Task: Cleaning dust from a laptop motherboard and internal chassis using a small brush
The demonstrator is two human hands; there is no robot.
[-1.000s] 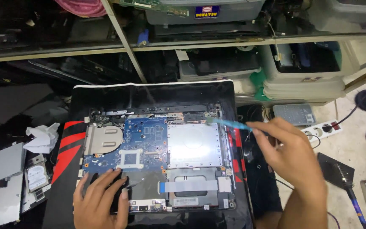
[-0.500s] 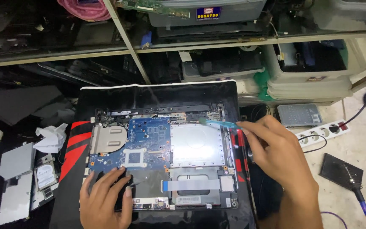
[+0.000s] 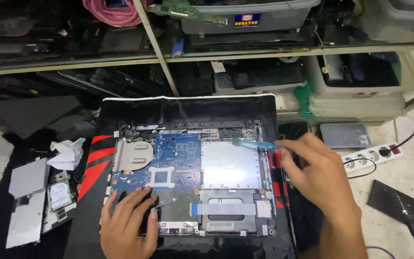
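From where I watch, the far left holds 2 grey metal covers [image 3: 25, 201] and a small hard drive [image 3: 59, 195] lying on the dark mat [image 3: 92, 163], with a crumpled white tissue [image 3: 68, 152] just beyond them. My left hand [image 3: 129, 225] rests flat and spread on the lower left corner of the opened laptop [image 3: 192, 182], fingers loosely apart, gripping nothing, only pressing the shell down beside the blue circuit board [image 3: 176, 160]. Since 1 second ago it has barely shifted, so the laptop stays steadied in the middle of the mat. To the right, my right hand [image 3: 319, 177] is closed around a teal brush [image 3: 252, 143], its tip now lying at the top edge of the silver plate [image 3: 231, 165], slightly further left than before, which suggests the sweeping goes on across that edge. Beyond it, a white power strip [image 3: 372, 154] sits on the floor.
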